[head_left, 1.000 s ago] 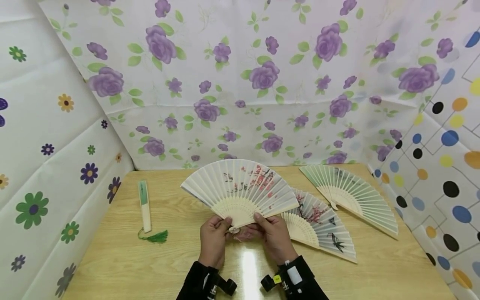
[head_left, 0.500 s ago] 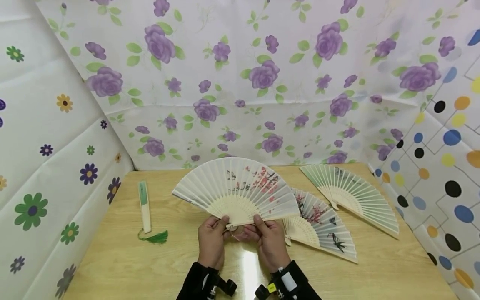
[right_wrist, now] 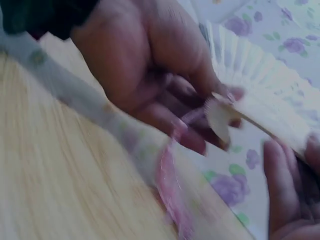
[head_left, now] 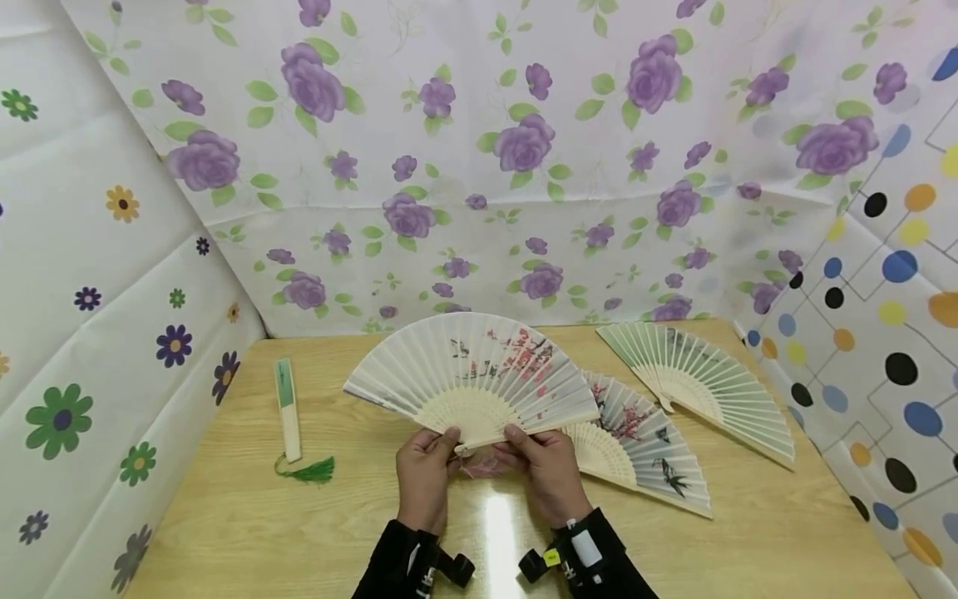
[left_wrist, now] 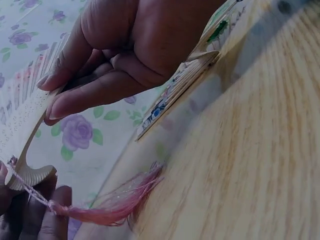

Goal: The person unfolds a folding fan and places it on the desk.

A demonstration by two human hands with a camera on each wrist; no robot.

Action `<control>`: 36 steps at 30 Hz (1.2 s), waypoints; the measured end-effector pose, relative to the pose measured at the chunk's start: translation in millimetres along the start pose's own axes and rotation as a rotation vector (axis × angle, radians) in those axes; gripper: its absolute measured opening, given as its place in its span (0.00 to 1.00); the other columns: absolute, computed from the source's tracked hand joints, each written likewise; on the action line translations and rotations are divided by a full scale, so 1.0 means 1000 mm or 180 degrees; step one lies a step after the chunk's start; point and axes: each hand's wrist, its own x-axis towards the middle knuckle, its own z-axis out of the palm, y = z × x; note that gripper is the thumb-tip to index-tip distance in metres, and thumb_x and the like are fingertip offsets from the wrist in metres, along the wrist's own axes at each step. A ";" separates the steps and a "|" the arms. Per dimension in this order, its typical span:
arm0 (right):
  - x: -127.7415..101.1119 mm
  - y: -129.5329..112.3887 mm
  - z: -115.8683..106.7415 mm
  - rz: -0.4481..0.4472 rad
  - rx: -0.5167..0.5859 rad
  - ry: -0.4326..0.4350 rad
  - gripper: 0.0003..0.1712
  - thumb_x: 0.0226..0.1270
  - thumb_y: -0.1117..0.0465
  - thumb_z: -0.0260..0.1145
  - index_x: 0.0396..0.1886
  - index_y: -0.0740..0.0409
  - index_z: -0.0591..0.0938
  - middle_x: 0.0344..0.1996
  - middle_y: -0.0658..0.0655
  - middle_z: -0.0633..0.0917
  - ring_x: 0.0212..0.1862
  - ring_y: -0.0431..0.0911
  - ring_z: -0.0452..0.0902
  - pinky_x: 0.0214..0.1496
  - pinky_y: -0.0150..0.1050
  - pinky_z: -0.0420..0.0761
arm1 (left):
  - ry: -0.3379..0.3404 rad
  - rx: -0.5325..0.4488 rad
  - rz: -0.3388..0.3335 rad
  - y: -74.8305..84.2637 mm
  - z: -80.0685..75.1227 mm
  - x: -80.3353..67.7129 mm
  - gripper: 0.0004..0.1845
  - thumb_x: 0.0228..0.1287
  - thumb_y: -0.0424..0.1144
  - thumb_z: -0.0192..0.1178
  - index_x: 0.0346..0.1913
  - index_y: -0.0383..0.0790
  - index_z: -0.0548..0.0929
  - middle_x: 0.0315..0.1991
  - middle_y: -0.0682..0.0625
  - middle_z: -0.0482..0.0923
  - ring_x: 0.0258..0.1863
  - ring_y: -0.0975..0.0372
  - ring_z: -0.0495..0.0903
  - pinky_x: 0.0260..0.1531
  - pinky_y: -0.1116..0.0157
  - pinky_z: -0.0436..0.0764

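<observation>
— Holding it only by the base, see? The left hand [head_left: 424, 474] and right hand [head_left: 544, 472] each pinch an outer rib of the open fan [head_left: 473, 378], which is lifted over the near middle of the table [head_left: 224, 516].

— Risky?

— I'd say so. Those slats look like thin pale wood, pierced near the pivot; twist the two sides unevenly and one could crack, or the paper-like leaf could tear along a fold.

— And the pink tassel [left_wrist: 115, 204]?

— Silky threads on a thin cord, dangling onto the glossy wood. It could snag under a finger.

— The others?

— Two spread fans [head_left: 644, 441] [head_left: 703, 387] lie flat to the right, pleated, painted with blossoms; the held one overlaps the nearer and might scrape it. A closed fan [head_left: 287, 409] with a green tassel lies left.
</observation>
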 end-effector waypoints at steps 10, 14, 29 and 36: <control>-0.015 0.010 0.022 0.0071 0.0496 0.0669 0.12 0.90 0.64 0.65 0.43 0.60 0.91 0.34 0.51 0.90 0.39 0.40 0.94 0.58 0.37 0.96 | 0.0224 -0.0251 -0.0186 -0.001 0.003 -0.006 0.09 0.87 0.32 0.63 0.51 0.26 0.88 0.34 0.51 0.89 0.35 0.65 0.90 0.38 0.69 0.94; -0.017 0.011 0.023 0.0081 0.0519 0.0701 0.12 0.91 0.65 0.64 0.43 0.60 0.90 0.34 0.51 0.90 0.39 0.40 0.95 0.57 0.37 0.96 | 0.0276 -0.0286 -0.0193 -0.002 0.003 -0.008 0.10 0.87 0.33 0.63 0.50 0.26 0.88 0.34 0.51 0.88 0.35 0.64 0.90 0.40 0.68 0.94; -0.029 0.012 0.025 0.0041 0.0556 0.0860 0.12 0.90 0.65 0.65 0.42 0.58 0.91 0.35 0.50 0.92 0.37 0.39 0.94 0.55 0.36 0.96 | 0.0296 -0.0529 -0.0202 -0.009 0.009 -0.023 0.14 0.89 0.40 0.62 0.40 0.36 0.86 0.33 0.53 0.80 0.34 0.65 0.84 0.44 0.67 0.94; -0.034 0.008 0.035 0.0264 0.0647 0.0776 0.08 0.88 0.63 0.68 0.48 0.61 0.91 0.37 0.51 0.93 0.39 0.40 0.96 0.57 0.36 0.96 | 0.0265 -0.0283 -0.0021 0.005 -0.005 -0.021 0.19 0.93 0.43 0.58 0.37 0.36 0.82 0.32 0.55 0.78 0.31 0.68 0.78 0.36 0.70 0.87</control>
